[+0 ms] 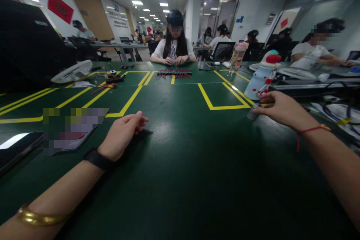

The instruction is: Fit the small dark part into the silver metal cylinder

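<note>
Holding a small grey cylinder [252, 115] clamped in its fingers [269, 97], the right hand [278, 109] sits beside the blue bottle [254, 84] on the counter [180, 180]; the left hand [122, 132] curls loosely, whether closed I can't tell.

Smoothly glossy tabletop [174, 157], metallic-looking cylinder [252, 115], polished metal bangle [42, 218]
</note>
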`<state>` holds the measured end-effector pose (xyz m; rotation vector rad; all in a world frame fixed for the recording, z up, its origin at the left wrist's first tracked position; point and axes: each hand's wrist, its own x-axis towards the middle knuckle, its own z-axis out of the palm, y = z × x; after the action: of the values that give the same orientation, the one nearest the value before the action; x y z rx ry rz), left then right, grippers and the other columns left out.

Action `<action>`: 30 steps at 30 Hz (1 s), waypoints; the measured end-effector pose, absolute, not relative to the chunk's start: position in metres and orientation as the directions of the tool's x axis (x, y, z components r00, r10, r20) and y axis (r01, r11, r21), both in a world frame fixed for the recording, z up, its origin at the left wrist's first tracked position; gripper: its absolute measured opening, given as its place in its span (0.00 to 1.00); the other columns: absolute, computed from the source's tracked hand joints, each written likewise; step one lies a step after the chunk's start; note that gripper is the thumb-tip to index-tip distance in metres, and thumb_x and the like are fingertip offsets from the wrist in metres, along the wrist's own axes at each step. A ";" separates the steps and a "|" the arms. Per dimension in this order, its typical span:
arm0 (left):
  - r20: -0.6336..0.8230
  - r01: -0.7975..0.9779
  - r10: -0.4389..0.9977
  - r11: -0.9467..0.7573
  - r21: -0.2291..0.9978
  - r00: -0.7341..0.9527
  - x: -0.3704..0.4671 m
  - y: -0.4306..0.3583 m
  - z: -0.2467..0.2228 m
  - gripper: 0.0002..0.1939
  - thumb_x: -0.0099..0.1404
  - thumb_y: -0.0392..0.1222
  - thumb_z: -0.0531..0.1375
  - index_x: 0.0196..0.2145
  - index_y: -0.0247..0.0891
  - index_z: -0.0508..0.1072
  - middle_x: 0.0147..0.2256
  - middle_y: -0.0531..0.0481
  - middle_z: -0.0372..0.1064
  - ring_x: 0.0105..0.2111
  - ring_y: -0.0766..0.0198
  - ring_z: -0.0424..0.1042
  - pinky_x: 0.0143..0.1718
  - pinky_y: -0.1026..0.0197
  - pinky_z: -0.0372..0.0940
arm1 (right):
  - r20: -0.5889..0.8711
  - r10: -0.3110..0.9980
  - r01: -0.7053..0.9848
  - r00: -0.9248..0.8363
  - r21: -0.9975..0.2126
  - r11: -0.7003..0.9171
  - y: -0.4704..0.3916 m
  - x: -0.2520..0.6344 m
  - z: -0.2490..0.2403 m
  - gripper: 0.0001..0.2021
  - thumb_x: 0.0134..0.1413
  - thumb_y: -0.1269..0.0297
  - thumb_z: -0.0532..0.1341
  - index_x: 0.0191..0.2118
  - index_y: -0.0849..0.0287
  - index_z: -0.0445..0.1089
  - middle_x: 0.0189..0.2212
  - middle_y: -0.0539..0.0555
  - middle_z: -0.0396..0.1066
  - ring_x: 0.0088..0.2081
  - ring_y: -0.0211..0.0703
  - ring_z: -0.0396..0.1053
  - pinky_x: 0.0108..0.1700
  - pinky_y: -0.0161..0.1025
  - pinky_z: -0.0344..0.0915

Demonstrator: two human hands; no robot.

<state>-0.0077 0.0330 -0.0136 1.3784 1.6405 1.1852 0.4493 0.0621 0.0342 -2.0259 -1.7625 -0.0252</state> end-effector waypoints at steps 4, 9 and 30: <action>0.057 0.363 0.978 0.021 0.931 -0.202 -0.007 0.032 -0.013 0.21 0.60 0.56 0.57 0.33 0.35 0.77 0.29 0.49 0.69 0.26 0.66 0.65 0.27 0.64 0.60 | 0.322 0.928 0.963 0.187 -0.245 -0.109 0.059 0.449 0.032 0.17 0.39 0.55 0.66 0.33 0.63 0.72 0.34 0.60 0.72 0.34 0.45 0.66 0.38 0.43 0.58; 0.062 0.369 0.979 0.015 0.929 -0.196 -0.006 0.033 -0.012 0.21 0.60 0.57 0.57 0.33 0.35 0.77 0.29 0.49 0.69 0.26 0.65 0.65 0.27 0.63 0.60 | 0.432 0.891 0.959 0.143 -0.284 -0.016 0.053 0.423 0.031 0.18 0.47 0.56 0.62 0.40 0.66 0.71 0.38 0.63 0.72 0.37 0.45 0.68 0.40 0.42 0.62; 0.249 0.514 0.902 -0.410 0.753 0.354 0.070 -0.016 0.019 0.12 0.63 0.50 0.57 0.40 0.49 0.78 0.44 0.49 0.71 0.43 0.57 0.70 0.44 0.56 0.64 | 0.314 0.827 0.351 -0.465 -0.792 0.499 -0.018 0.266 -0.017 0.25 0.51 0.62 0.62 0.55 0.55 0.58 0.49 0.54 0.67 0.48 0.38 0.67 0.52 0.42 0.65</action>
<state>0.0698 -0.0161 0.0190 2.0548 1.2264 0.8930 0.2663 -0.0182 -0.0173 -0.9644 -2.0353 0.8601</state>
